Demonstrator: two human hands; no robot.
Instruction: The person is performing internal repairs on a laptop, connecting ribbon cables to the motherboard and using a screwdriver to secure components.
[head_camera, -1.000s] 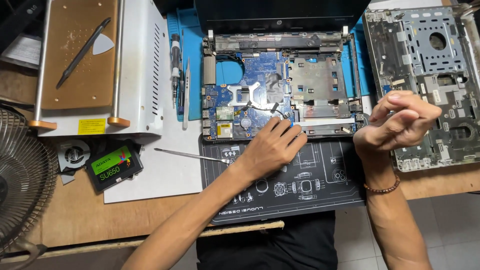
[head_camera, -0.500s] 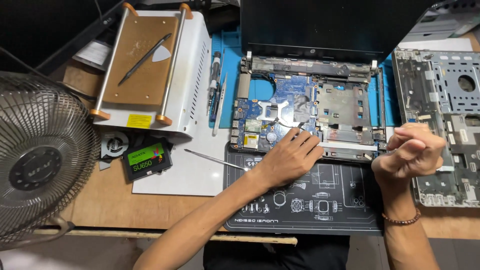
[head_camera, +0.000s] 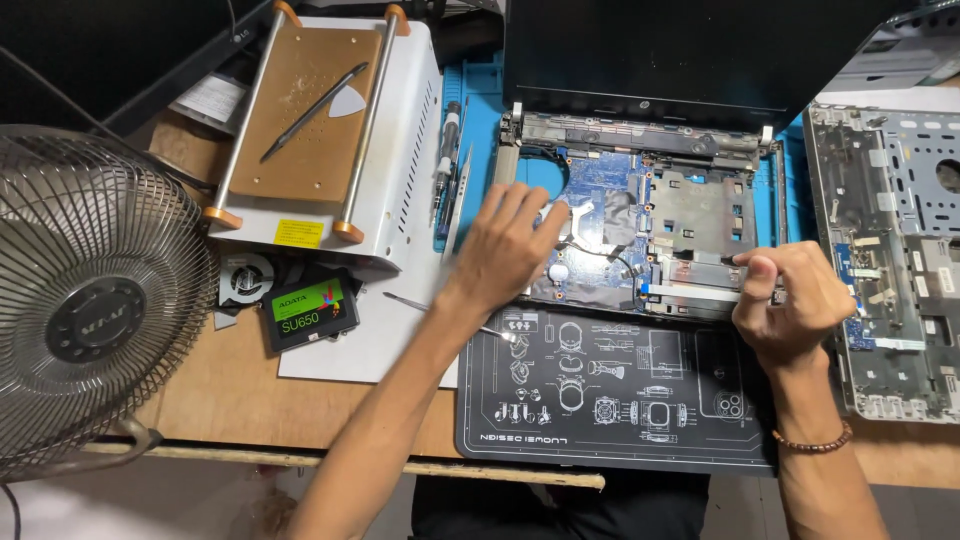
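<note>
Wooden bench (head_camera: 250, 400) carries a dark printed work mat (head_camera: 610, 400) just below both hands. On it and a blue mat behind lies the opened laptop base (head_camera: 640, 230), its blue circuit board bare, the dark screen standing behind it. It looks rigid but fragile: the board, thin cables and connectors would suffer from pressure, so the safest hold is judged to be on the outer frame edges, not the components. The left hand (head_camera: 510, 245) lies flat and spread on the base's left part, fingers extended, gripping nothing. The right hand (head_camera: 790, 300) is curled at the front right edge, thumb and forefinger pinched together; whether they hold a small part I cannot tell. Left of the left hand lie a thin metal tool (head_camera: 405, 300), a small drive with green label (head_camera: 310, 312), a white heating machine (head_camera: 330, 140) and a wire fan (head_camera: 90, 300). Right of the right hand sits a grey laptop cover (head_camera: 890, 250).
</note>
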